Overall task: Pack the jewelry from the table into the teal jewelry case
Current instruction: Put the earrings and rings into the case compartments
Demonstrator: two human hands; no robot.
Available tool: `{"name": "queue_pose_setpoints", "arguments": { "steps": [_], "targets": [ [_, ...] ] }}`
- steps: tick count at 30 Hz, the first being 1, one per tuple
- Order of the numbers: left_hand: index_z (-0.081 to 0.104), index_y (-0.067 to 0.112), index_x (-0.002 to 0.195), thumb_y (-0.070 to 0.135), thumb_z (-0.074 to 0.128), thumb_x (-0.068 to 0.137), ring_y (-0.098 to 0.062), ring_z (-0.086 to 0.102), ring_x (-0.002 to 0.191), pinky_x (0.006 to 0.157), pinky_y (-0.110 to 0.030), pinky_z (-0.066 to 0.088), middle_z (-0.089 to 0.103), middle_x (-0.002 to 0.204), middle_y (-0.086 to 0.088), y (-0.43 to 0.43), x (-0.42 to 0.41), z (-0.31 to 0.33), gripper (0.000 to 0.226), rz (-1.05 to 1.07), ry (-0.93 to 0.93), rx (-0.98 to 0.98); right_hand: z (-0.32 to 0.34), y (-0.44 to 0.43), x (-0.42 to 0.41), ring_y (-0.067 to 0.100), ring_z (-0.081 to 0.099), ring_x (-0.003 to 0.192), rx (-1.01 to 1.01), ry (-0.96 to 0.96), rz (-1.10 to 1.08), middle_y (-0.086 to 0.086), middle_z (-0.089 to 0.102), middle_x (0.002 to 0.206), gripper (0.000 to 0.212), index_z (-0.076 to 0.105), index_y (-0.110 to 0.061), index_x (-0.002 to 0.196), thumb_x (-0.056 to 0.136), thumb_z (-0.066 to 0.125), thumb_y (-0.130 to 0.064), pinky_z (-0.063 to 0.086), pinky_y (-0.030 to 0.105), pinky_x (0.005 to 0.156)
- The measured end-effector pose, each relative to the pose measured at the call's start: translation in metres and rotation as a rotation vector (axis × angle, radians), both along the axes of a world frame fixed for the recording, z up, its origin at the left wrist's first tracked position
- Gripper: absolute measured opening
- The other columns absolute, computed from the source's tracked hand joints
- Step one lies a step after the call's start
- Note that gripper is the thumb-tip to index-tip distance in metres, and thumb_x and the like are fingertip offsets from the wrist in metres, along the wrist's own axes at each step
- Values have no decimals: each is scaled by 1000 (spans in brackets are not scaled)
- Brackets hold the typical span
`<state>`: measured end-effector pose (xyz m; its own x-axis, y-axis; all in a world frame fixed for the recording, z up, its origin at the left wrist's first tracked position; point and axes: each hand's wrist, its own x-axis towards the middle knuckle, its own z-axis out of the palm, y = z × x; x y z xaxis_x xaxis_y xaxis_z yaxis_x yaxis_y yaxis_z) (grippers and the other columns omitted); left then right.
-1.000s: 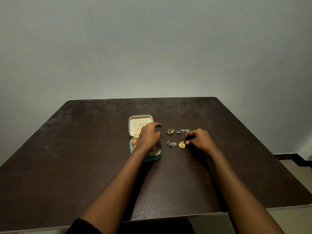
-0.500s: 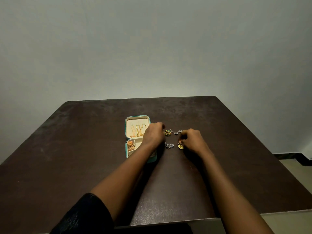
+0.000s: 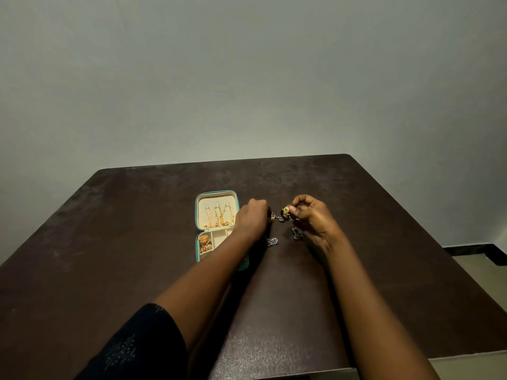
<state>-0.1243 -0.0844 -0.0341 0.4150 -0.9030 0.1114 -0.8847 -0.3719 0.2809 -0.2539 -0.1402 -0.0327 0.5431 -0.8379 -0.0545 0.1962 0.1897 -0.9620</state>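
your right hand (image 3: pixel 310 218) pinches a yellow flower earring (image 3: pixel 286 211) over the dark table (image 3: pixel 137 242); your left hand (image 3: pixel 251 219) curls beside the open teal jewelry case (image 3: pixel 216 192), a silver piece (image 3: pixel 273 240) lying near its wrist.

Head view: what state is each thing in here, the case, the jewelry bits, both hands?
teal jewelry case: open, lying flat.
gold chains: lying in the lid.
gold earrings: stowed in the case's lower half.
yellow flower earring: pinched by the right hand.
silver piece: loose on the table.
left hand: fingers curled at a small piece, grip unclear.
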Motion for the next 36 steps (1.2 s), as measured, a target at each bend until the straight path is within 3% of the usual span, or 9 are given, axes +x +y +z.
{"name": "queue_pose_setpoints", "arguments": {
  "steps": [5,10,13,18,23,26,30,33,36],
  "targets": [
    [67,8,105,18,56,87,-37,63,89,72,-38,49,65,97,-19,-1,5,-2,23,-18,-42,2,-10,-1,-3,11,53,61,246,-260,32,-1,59,66,34,48,-13,75,84,35,17,43,17,45],
    [68,11,105,17,55,87,-37,63,91,75,-38,51,66,101,-18,-3,8,-1,23,-45,8,-2,-23,-4,-9,10,59,52,361,-383,49,-1,64,61,26,47,-12,76,73,40,14,51,20,49],
    [67,10,100,15,54,87,-32,62,94,77,-35,51,66,101,-14,-5,9,1,19,-26,154,-47,-22,-4,-10,9,60,50,379,-442,64,-1,65,61,21,47,-12,76,63,47,5,53,21,49],
    [67,10,88,10,55,89,-15,56,84,74,-23,40,66,91,-3,-8,14,8,13,-16,453,-111,-22,-5,-12,9,60,47,365,-420,65,0,65,60,19,47,-11,76,70,46,7,51,19,46],
    [55,10,71,-9,42,89,-13,45,60,51,-17,36,56,60,-2,-5,14,13,29,43,1058,-200,-23,-6,-12,10,60,45,365,-415,57,1,64,60,18,47,-10,75,70,47,7,51,19,44],
    [54,10,81,-9,34,91,-10,50,64,59,-18,40,55,75,-5,1,10,14,30,24,1280,-213,-26,-7,-11,10,61,46,366,-410,53,1,65,60,18,46,-10,76,78,45,8,51,20,44],
    [54,10,91,-7,26,95,-14,56,77,69,-21,44,59,87,-8,6,11,13,33,22,1573,-266,-27,-8,-12,10,62,48,360,-440,66,1,64,59,17,46,-10,76,64,49,3,52,20,44],
    [55,9,92,-5,28,95,-14,58,78,70,-22,47,62,87,-8,8,10,13,30,30,1619,-220,-28,-8,-12,9,60,47,351,-436,71,1,64,59,16,46,-10,76,65,49,2,51,19,44],
    [59,8,86,-1,40,94,-13,59,72,64,-22,49,62,81,-9,6,8,13,22,80,1439,-153,-27,-7,-12,8,59,47,346,-409,61,0,65,60,16,46,-10,75,75,47,6,51,19,44]
  ]
}}
